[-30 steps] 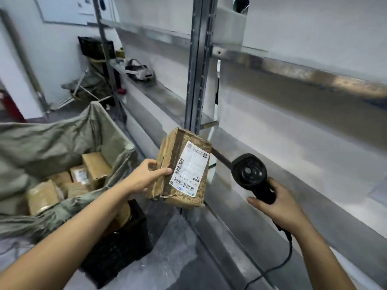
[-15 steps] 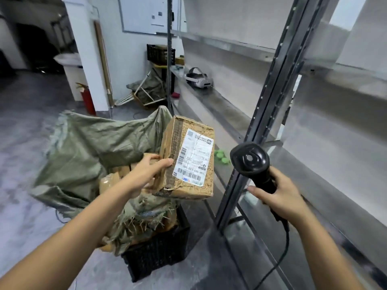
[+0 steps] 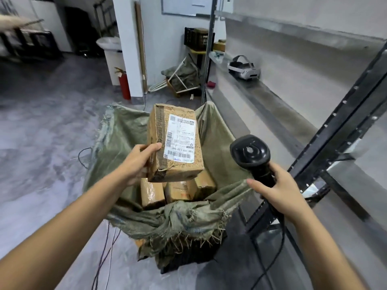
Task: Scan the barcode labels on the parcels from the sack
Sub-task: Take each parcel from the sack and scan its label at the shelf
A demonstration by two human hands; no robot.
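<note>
My left hand (image 3: 137, 164) grips a taped brown cardboard parcel (image 3: 174, 143) by its side, white barcode label (image 3: 181, 138) facing up. The black scanner (image 3: 250, 153) stands in my right hand (image 3: 278, 189). Below my fingers, the open green sack (image 3: 167, 218) holds more parcels (image 3: 178, 192).

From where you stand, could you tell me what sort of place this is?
Probably a parcel sorting or storage room: a woven sack full of cardboard parcels, a handheld barcode scanner, and long metal shelving along the wall.
</note>
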